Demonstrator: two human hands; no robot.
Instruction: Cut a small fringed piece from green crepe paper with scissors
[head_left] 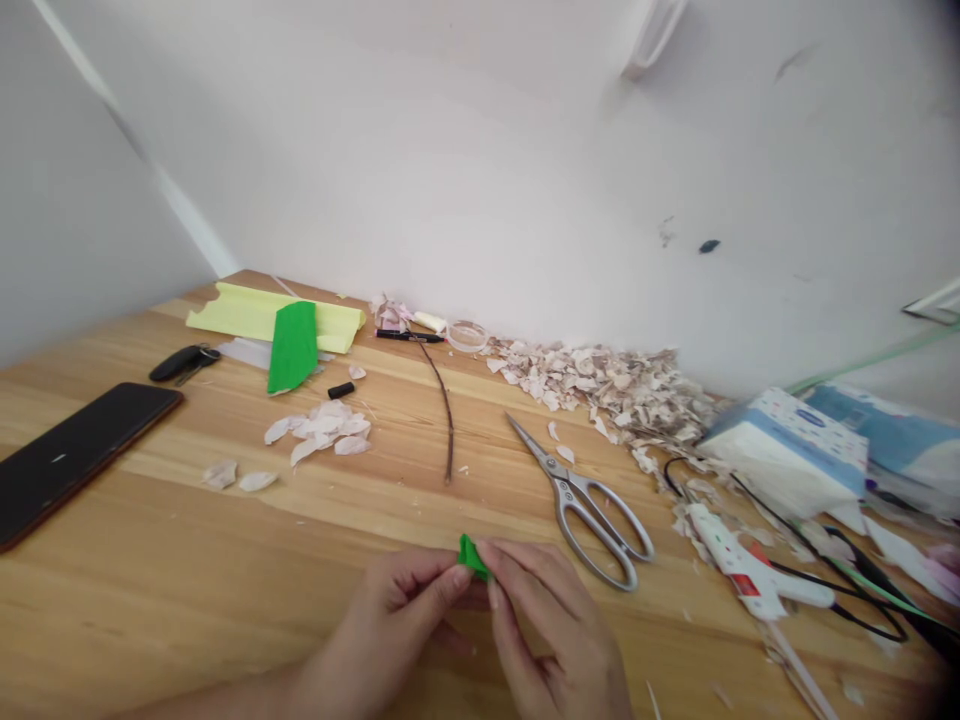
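Low in the middle of the view, my left hand [394, 620] and my right hand [551, 625] meet over a wooden table [150, 560]. Both pinch a small folded piece of green paper [471, 553] between thumbs and fingertips. Silver scissors [581, 500] lie shut just to the right of my right hand. A thin brown stick [444, 410] lies beyond the hands, pointing away from me.
A black phone [71, 455] lies at left, with a key fob [180, 362], green paper strip [292, 345] and yellow paper roll [255, 312] behind it. Pale petals [322, 430] and paper scraps [600, 385] are scattered along the wall. A glue gun [739, 570], cable and tissue pack [787, 450] sit at right.
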